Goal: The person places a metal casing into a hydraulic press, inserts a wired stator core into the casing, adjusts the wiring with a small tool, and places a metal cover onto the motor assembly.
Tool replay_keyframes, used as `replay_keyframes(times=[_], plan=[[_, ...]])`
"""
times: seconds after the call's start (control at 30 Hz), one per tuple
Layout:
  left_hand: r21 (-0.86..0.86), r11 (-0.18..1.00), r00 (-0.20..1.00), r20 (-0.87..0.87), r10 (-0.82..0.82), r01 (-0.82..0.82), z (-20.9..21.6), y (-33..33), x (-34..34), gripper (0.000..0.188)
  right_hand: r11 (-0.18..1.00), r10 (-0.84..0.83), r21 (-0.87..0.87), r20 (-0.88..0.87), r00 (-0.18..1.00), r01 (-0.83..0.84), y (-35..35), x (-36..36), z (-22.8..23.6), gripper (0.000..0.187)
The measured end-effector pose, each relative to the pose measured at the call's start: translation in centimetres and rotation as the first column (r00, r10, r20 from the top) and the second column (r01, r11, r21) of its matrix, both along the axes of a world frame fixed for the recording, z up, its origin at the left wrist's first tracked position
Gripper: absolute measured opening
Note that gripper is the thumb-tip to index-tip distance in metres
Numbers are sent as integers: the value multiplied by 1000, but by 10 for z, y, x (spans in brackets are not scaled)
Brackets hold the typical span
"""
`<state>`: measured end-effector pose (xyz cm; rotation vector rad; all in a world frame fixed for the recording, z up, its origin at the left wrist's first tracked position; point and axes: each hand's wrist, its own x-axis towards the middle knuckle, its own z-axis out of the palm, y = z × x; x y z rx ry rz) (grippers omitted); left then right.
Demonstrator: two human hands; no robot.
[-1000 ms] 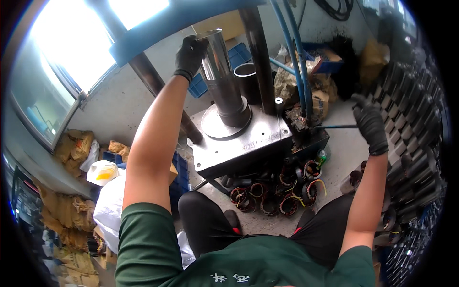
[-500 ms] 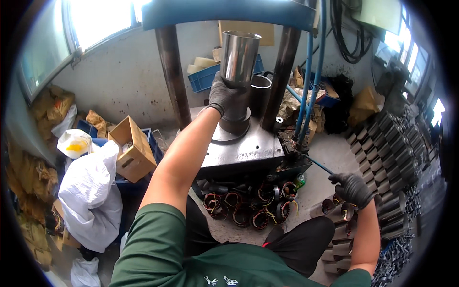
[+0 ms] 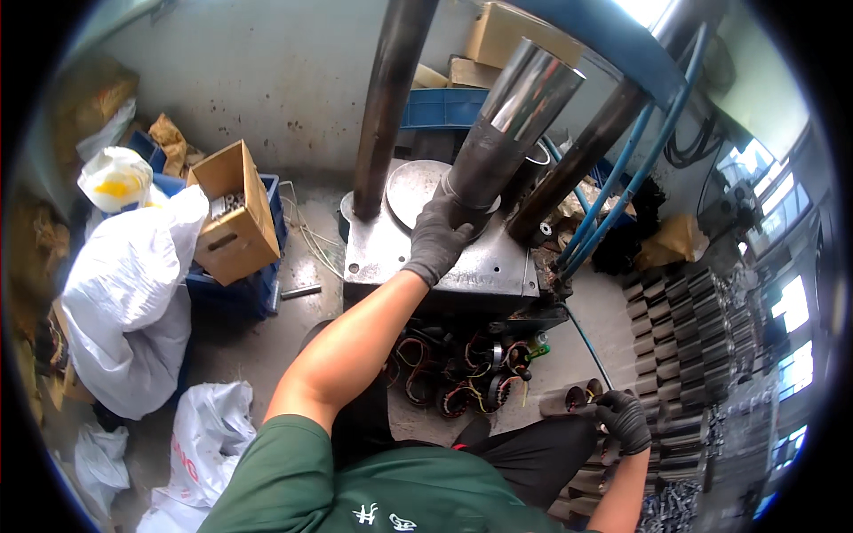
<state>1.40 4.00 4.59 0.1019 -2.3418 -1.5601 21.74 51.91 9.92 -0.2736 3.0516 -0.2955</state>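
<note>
My left hand (image 3: pixel 442 238), in a dark glove, is closed around the lower end of a dark metal cylinder (image 3: pixel 487 164). A shiny metal sleeve (image 3: pixel 533 93) continues from its upper end. The cylinder leans right in view, over the right part of a round disc (image 3: pixel 413 188) on the press's metal plate (image 3: pixel 378 253); whether its bottom touches the disc is hidden. Low at the right, my gloved right hand (image 3: pixel 625 421) is closed at the end of a thin blue-green lever (image 3: pixel 588 345), which runs up to the press's side.
Two press columns (image 3: pixel 388 107) flank the plate, with blue hoses (image 3: pixel 622 200) at right. Wire-wound motor stators (image 3: pixel 455 398) lie below. Many metal cylinders (image 3: pixel 662 333) are stacked right. An open cardboard box (image 3: pixel 238 240) and white sacks (image 3: pixel 133 293) stand left.
My left hand has gone from the shiny sleeve's lower part to the bottom of the dark cylinder, which now sits to the right of the disc's centre. My right hand is lower. The view has tilted.
</note>
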Motion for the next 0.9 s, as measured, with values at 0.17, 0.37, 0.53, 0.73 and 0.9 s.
replay_keyframes(times=[0.17,0.37,0.53,0.73,0.9], plan=[[-116,987,955,-289,70,-108,-25,4,-23,75,960,-141,-232,89,986,158,0,-2,-6,17],[-280,947,942,-332,56,-155,-33,17,-32,75,939,-236,-239,79,969,248,-16,-2,0,25],[-282,942,949,-302,94,-183,-28,20,-30,73,940,-246,-219,98,964,262,-19,-2,9,15],[-264,957,982,-169,79,-123,-32,9,-35,80,901,-265,-315,141,954,297,-20,-1,9,16],[-267,962,994,-108,32,-60,-34,3,-36,85,868,-287,-354,216,933,349,-18,-2,12,14]])
